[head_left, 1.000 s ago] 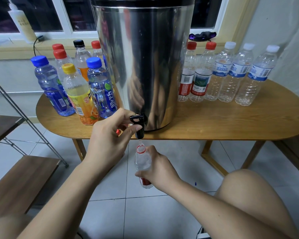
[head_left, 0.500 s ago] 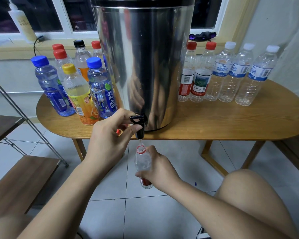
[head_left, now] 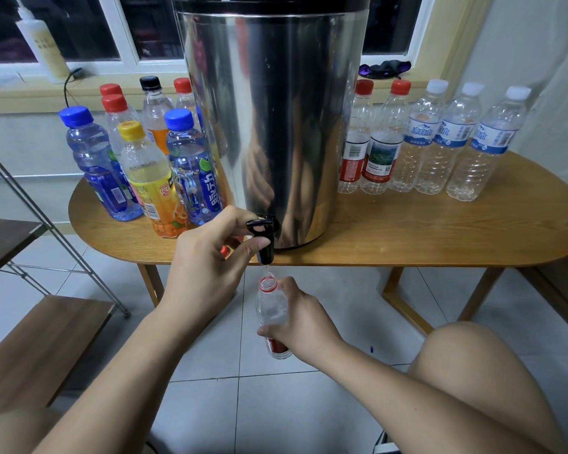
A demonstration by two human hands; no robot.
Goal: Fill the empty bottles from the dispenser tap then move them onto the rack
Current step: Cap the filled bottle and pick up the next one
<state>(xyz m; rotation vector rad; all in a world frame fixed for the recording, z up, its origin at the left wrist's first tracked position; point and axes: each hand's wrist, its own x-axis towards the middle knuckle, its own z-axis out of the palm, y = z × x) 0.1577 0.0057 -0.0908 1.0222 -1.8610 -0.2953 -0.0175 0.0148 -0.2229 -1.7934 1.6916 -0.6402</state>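
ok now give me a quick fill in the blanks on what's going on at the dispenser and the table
1. The left hand grips the black ____ of the steel dispenser.
2. The right hand holds an uncapped bottle whose label is ____.
3. On the table, ____ white-capped bottles stand at the far right.

Missing words: tap; red; three

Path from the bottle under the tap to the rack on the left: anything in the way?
Yes: the left hand and its forearm, gripping the black tap, cross between the clear red-labelled plastic bottle in the right hand and the wooden rack shelves. A wooden table leg also stands near that line.
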